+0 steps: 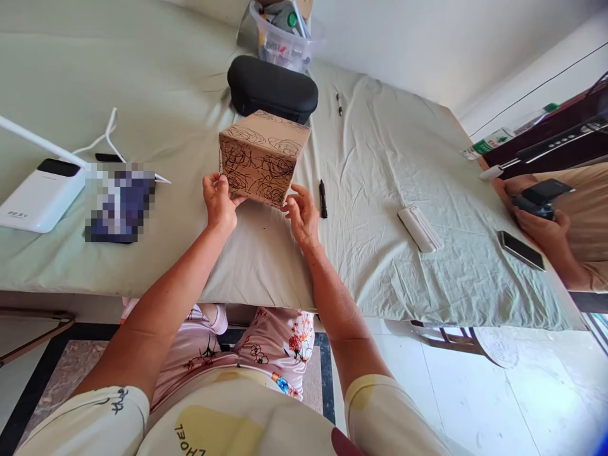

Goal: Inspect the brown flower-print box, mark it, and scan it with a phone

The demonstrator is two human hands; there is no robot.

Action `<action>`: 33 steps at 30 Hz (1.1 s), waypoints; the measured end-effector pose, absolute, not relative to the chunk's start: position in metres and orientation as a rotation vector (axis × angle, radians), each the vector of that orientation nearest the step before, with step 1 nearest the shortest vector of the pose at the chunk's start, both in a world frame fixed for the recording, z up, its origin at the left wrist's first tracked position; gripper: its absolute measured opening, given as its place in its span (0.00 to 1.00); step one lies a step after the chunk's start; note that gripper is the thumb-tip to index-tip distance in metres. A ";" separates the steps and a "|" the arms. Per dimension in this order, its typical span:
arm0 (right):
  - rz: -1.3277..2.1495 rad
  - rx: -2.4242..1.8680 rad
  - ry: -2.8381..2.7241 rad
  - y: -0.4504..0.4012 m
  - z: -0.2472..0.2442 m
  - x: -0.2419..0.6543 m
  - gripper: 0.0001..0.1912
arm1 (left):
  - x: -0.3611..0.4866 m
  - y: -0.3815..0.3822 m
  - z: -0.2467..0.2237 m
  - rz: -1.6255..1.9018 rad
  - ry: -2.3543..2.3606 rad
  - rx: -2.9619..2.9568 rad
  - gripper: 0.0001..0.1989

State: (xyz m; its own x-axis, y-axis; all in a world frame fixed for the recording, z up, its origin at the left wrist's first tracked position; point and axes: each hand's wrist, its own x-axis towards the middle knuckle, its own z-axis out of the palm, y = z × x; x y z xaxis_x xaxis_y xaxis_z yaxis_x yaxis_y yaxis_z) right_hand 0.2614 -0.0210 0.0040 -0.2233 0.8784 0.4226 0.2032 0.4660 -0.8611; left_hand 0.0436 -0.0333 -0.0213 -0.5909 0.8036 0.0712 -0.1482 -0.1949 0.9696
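Note:
A brown cardboard box (259, 158) covered in black scribbled loops is held up, tilted, over the green cloth. At its lower left corner, my left hand (221, 201) grips it with thumb and fingers. My right hand (302, 215) holds the lower right corner with its fingertips. Just right of that hand a black marker (323, 199) lies on the cloth. Behind the box sits a black zip case (272, 87).
A white power bank (40, 195) with cables and a blurred dark item (121, 206) lie left. Rightward are a pen (339, 104), a white pouch (420, 229) and a phone (521, 249). A clear tub (284, 47) stands behind. Another person's hand (544, 229) holds a dark object.

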 end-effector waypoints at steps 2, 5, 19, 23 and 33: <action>0.840 -0.933 -1.707 -0.022 0.005 0.262 0.35 | 0.042 -0.029 -0.027 1.836 1.377 0.768 0.18; 0.787 -0.967 -1.722 -0.022 0.006 0.263 0.39 | 0.038 -0.026 -0.031 1.825 1.390 0.845 0.17; 0.634 -0.943 -2.058 -0.033 0.012 0.255 0.20 | 0.035 -0.033 -0.030 1.759 2.043 1.425 0.42; 0.641 -0.987 -2.137 -0.036 0.013 0.253 0.18 | 0.033 -0.045 -0.004 1.955 2.013 1.480 0.33; 0.597 -0.888 -1.975 -0.033 0.013 0.258 0.26 | 0.068 -0.064 0.024 1.655 1.838 2.035 0.27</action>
